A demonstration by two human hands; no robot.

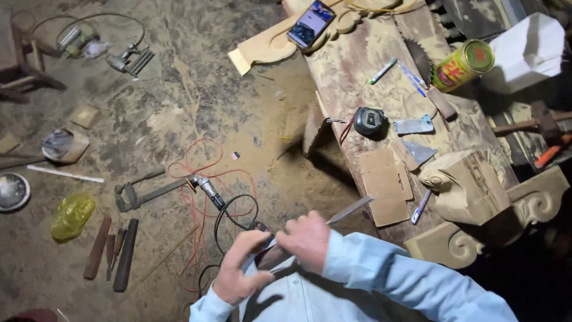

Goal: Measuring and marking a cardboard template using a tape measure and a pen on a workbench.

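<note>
My right hand [307, 238] is closed around a long flat metal blade [351, 209] whose tip points up and right toward the workbench. My left hand [238, 268] pinches the blade's near end between thumb and fingers, just in front of my light blue shirt. Both hands sit close together at the bottom centre. A dark piece under my hands is mostly hidden. A carved wooden block [468, 185] stands on the bench to the right of the blade tip.
The dusty workbench [357, 65] carries a phone [310, 22], tape measure [370, 122], yellow can [463, 64], sandpaper pieces [384, 185] and a pen [383, 70]. On the floor lie a clamp [140, 194], a corded rotary tool [208, 189], red wire, dark sticks [113, 250] and a yellow bag [71, 216].
</note>
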